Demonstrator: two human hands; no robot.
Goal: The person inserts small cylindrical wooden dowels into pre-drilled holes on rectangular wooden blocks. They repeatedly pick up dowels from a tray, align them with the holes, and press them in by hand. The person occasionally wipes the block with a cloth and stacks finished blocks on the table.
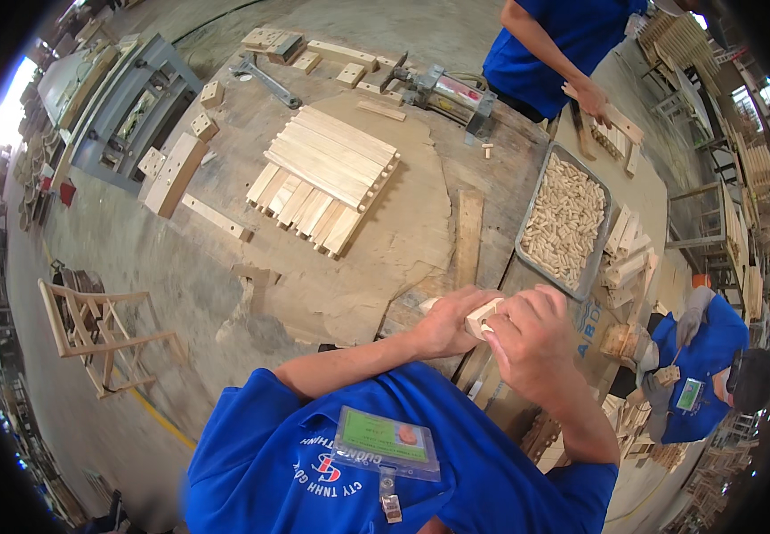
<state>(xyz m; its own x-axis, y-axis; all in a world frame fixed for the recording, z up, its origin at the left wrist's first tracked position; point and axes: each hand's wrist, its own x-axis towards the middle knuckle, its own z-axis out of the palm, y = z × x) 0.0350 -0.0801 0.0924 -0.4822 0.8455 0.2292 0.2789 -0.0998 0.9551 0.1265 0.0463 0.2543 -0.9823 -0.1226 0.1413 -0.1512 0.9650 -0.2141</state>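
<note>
Left hand [449, 322] closed round a pale wooden stick [483, 318], held just above the near edge of the surface [497, 209]. Right hand [536, 334] curled at the stick's end, fingers bent; cannot tell what they pinch. Grey tray [591, 271] of dowels [565, 218] just beyond the right hand. Farther off, left of the tray: sticks stacked in two crossed layers [322, 173]. Wrench [265, 82] beyond the stack.
</note>
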